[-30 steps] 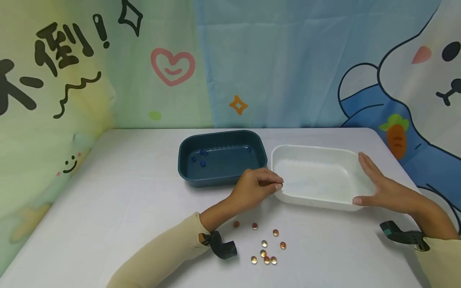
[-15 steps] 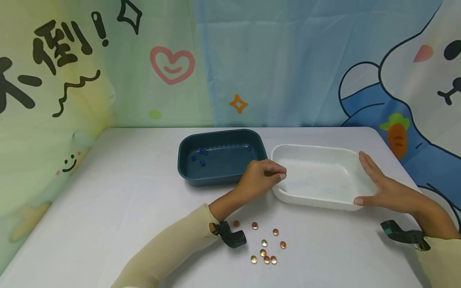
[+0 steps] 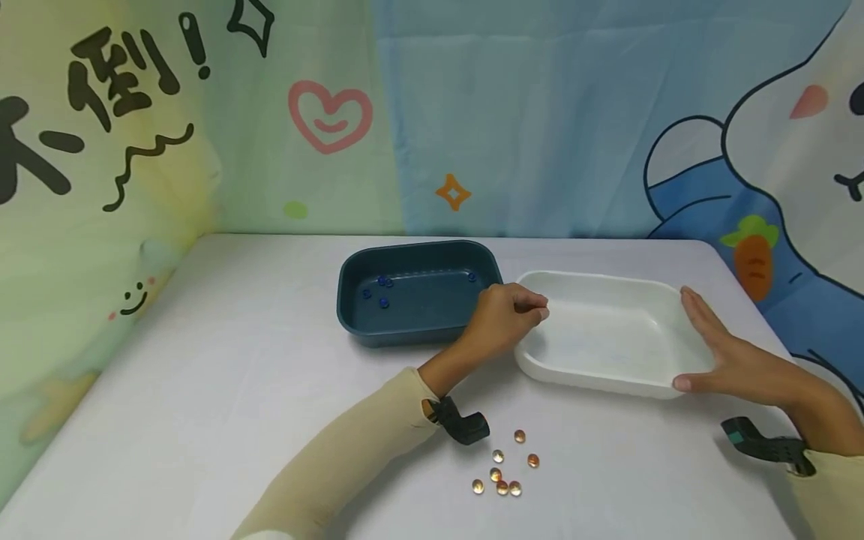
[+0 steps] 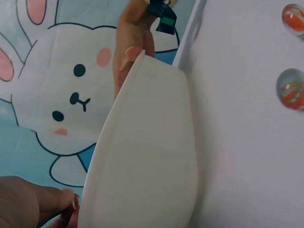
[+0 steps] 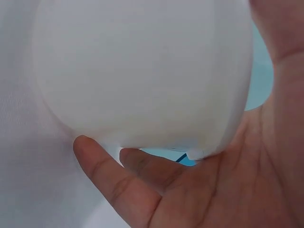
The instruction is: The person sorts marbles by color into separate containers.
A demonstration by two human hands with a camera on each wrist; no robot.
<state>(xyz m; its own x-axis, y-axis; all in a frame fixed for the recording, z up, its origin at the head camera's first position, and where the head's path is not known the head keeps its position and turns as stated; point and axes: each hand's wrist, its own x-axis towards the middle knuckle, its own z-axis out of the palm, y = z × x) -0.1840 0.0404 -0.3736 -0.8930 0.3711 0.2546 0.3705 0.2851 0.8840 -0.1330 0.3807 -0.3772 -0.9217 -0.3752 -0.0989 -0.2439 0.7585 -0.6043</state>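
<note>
My left hand [image 3: 508,321] pinches a small orange-and-white glass marble [image 4: 75,202] between thumb and fingertips. Its fingertips are at the left end of a white rectangular tray [image 3: 601,384], overlapping the rim in the head view. My right hand [image 3: 749,367] holds the tray's right end, thumb along the near corner and fingers round the far side. In the right wrist view, fingers [image 5: 118,185] lie against the tray's outer wall. More orange-and-clear marbles [image 3: 533,460] lie loose on the table in front of the tray. No marble shows inside the white tray.
A dark blue tray [image 3: 418,336] stands left of the white one, holding several small dark blue pieces [image 3: 384,303]. The white table [image 3: 223,375] meets a printed cloth backdrop [image 3: 513,120] behind. A wrist camera [image 3: 466,424] on the left forearm hangs close above the marbles.
My left hand has moved up and to the right along the white tray's left end, still pinching. The left forearm now covers some loose marbles. The right hand keeps its hold.
</note>
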